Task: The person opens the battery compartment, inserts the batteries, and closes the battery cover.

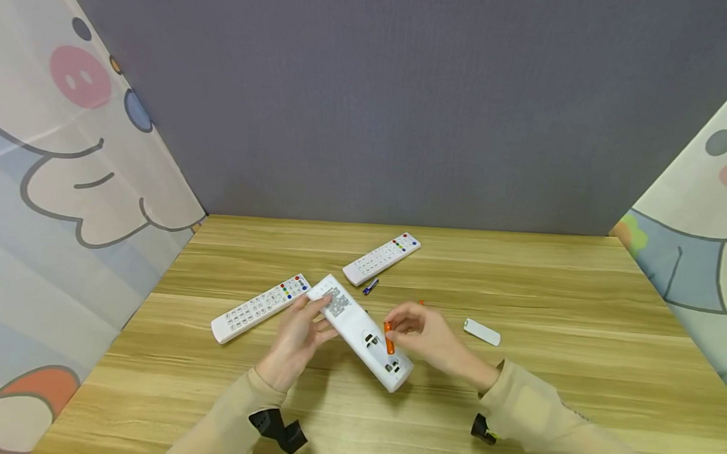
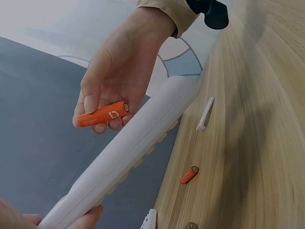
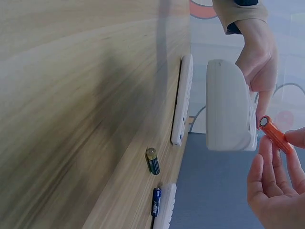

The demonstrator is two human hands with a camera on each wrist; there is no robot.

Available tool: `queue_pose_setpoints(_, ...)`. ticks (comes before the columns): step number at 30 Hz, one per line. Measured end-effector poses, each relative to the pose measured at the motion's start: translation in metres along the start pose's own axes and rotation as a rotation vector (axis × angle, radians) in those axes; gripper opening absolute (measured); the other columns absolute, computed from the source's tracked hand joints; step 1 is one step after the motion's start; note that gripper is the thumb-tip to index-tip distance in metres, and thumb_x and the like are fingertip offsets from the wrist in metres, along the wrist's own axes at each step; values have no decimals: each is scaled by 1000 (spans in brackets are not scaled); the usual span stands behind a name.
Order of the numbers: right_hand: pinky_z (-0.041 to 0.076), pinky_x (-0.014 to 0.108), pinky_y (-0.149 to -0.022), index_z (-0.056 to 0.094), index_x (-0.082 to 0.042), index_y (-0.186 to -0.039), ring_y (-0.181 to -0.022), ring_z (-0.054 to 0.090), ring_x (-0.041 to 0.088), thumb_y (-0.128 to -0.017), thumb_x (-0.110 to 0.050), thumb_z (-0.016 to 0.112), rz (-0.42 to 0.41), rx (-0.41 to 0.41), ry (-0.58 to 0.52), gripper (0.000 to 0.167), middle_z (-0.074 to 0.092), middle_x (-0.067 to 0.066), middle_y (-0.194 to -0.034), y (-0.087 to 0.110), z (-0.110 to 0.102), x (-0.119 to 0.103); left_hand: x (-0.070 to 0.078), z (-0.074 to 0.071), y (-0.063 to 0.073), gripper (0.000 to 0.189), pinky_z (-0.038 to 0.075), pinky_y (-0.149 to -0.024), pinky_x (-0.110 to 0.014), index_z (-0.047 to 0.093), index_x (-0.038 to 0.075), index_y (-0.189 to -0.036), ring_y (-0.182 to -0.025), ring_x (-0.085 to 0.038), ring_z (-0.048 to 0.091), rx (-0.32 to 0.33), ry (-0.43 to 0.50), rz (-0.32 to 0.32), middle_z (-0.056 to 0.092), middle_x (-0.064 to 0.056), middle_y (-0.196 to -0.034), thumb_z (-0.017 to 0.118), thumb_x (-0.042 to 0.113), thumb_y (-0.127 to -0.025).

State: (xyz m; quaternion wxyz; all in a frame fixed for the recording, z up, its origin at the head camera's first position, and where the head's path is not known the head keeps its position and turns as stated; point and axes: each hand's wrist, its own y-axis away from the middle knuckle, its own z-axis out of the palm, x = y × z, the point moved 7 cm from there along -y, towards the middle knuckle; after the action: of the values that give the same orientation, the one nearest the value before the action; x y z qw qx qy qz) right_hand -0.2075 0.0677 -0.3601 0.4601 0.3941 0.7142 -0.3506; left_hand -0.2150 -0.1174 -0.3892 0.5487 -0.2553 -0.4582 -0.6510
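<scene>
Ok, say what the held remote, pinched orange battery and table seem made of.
Held remote: probably hard plastic, satin white, with a side seam. Pinched orange battery: likely metal in a smooth printed wrap, its end metallic. Table: wood or wood-look laminate, smooth, with streaked grain.

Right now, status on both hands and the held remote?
Left fingers hold remote. Right fingers pinch orange battery. Battery bay uncovered. No obstruction seen.

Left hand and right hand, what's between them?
The white remote, gripped by the left hand, and the orange battery, pinched by the right hand, are between them, as the head view shows.
</scene>
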Motion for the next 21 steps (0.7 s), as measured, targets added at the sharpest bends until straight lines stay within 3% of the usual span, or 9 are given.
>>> queue_pose_setpoints(15,50,30,-71,63,-7,-94,-79,55,13,-77,-12,66,-18,-8,84,18,62,1,-90,2,3,-2,1,4,-2,28,52,-76,-40,42,1,-116,-81,-21,61,-21,-2,9,57,-5,-92,49,6,-89)
queue_pose_setpoints(21,49,27,-71,64,-8,-94,-79,55,12,-78,-12,66,-46,-24,104,17,63,1,-90,4,6,-5,1,4,-2,26,53,-74,-37,42,2,-115,-80,-19,61,-12,-4,7,58,-3,-91,47,6,-90)
